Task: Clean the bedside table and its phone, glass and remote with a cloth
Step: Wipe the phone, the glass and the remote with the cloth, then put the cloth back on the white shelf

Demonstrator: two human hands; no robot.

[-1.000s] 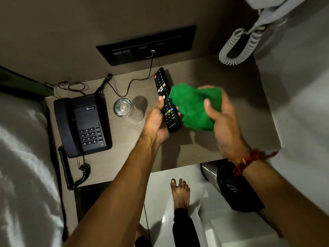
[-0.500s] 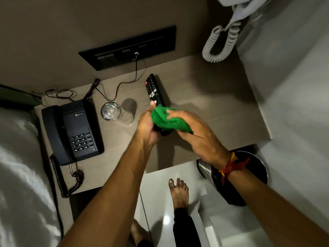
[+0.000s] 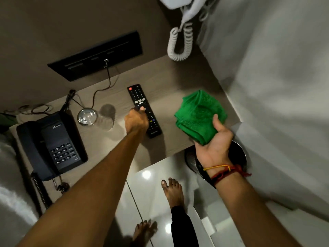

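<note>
Head cam, looking down: left hand (image 3: 136, 120) rests on the remote (image 3: 143, 111), thumb on top near the middle buttons, fingers curled at its left edge. Looks like it holds or pins the remote flat on the bedside table (image 3: 179, 139); can't tell if it's lifted at all. Right hand (image 3: 213, 139) is palm up w/ fingers closed round the green cloth (image 3: 199, 114), bunched up and held off to the right, well apart from the remote.

Glass (image 3: 87, 116) stands upright btwn phone and remote. Black phone (image 3: 51, 147) sits at the left end, handset on its cradle, curly cord hanging off the front edge. A white coiled cord (image 3: 179, 43) hangs on the wall above, and a bin (image 3: 238, 157) sits under the right hand.

Step, I think: wiping the remote. Next move needs the cloth brought back onto the remote while the left hand keeps it from sliding. Glass, phone & table top prob. still to do.

Writing: small white logo on the phone and words at the remote's bottom end, both too blurry to read. Phone keys show nos.
</note>
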